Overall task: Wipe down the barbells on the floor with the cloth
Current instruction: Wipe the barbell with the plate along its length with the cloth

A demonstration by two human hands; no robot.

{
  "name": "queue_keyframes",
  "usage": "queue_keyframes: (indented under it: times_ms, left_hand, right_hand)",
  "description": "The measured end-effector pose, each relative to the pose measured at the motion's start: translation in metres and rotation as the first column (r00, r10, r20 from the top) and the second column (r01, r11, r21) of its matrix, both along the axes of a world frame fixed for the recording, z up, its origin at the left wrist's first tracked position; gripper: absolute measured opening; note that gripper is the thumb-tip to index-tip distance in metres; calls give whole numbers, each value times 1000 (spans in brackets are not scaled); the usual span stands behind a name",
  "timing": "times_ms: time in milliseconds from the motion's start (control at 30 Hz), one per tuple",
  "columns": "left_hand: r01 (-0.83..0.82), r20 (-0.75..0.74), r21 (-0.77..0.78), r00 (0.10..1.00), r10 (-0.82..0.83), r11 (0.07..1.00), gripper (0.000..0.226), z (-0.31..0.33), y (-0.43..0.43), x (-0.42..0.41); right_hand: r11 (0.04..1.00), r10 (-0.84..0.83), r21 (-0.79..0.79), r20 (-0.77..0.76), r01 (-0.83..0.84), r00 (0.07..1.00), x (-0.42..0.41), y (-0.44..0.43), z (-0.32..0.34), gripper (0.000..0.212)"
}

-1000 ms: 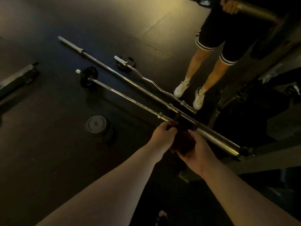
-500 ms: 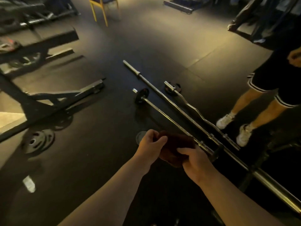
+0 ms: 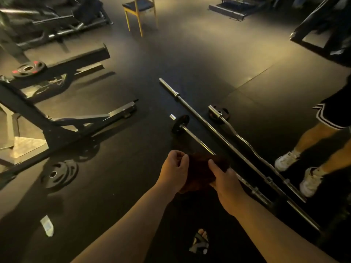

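The cloth (image 3: 201, 173) hides the middle of the nearest barbell (image 3: 193, 137).

I'm seeing open floor (image 3: 123, 177) lying left of bars (image 3: 218, 133). Person's feet (image 3: 286, 161) blocking right side. Rack legs (image 3: 117, 112), plate (image 3: 57, 174) sitting far left.

Dark matte floor (image 3: 190, 54). Long bar (image 3: 209, 128) lying diagonally mid-floor. Short bar (image 3: 197, 139) just left of long bar, parallel, small plate (image 3: 180, 123) on far end. Curl bar (image 3: 245, 143) just right of long bar. Loose plate (image 3: 58, 173) flat, well left of long bar. Rack base (image 3: 76, 120) left also. Chair (image 3: 139, 10) standing far beyond long bar's far tip. White shoes (image 3: 286, 160) right of long bar, past curl bar.
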State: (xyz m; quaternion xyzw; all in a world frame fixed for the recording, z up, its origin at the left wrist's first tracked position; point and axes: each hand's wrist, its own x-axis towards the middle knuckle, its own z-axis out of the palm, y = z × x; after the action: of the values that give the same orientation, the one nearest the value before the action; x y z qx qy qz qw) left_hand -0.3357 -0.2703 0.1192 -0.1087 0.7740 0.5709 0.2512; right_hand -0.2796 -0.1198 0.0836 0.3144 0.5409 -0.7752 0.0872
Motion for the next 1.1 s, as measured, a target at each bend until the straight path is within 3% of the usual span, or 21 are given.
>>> queue_keyframes:
  times_ms: [67,200,333,433,633,767,833,900,967,1100]
  left_hand:
    - [-5,29,-39,1000,6,999,16,-2,7,-25]
    - [-23,155,3,988,23,1000,26,-9,16,-66]
    - [-78,200,118,978,53,990,29,-16,15,-109]
    - [-92,213,154,975,58,984,27,-23,14,-148]
    - [-11,239,228,970,-45,974,35,-37,11,-233]
    - [85,176,172,978,-115,981,28,-41,12,-278]
    - [147,159,146,973,-170,978,23,-44,12,-298]
    - [211,180,114,957,-229,971,22,-48,12,-318]
    - [284,190,101,935,-299,953,27,-56,12,-336]
    - [561,75,-51,827,-557,826,49,-81,20,-362]
  right_hand:
    - [999,-52,-13,24,52,998,-25,3,-7,49]
    - [998,-57,-7,93,57,994,-67,7,-11,47]
    - [996,-36,-77,72,41,997,-106,8,-7,64]
    - [998,-58,17,97,57,994,-138,6,-11,63]
    - [927,-263,304,118,218,957,-215,-3,-28,49]
    - [907,-229,386,118,168,966,-259,-11,-27,22]
    - [908,-203,398,140,133,969,-277,-14,-26,19]
    - [929,-172,355,174,101,970,-290,-14,-29,23]
    - [941,-114,336,188,45,975,-298,-11,-35,40]
    - [845,38,505,272,-176,962,-310,9,-52,55]
